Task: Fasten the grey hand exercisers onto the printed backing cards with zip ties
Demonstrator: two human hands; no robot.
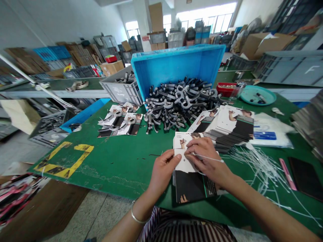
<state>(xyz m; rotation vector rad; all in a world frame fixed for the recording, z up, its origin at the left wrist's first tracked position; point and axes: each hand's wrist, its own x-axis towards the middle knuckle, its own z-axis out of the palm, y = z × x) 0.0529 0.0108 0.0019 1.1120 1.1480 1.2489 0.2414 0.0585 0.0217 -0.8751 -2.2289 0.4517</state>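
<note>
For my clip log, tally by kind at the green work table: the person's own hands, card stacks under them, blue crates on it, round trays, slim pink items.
Hands: 2 (left hand, right hand)
Card stack: 1
Blue crate: 1
Round tray: 1
Slim pink item: 1
Total: 6

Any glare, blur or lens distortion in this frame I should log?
Head view: the widest back window is washed out; head view: pink-and-black items at lower left look smeared and stretched; head view: the left hand, right hand and top printed card look fairly sharp.
</note>
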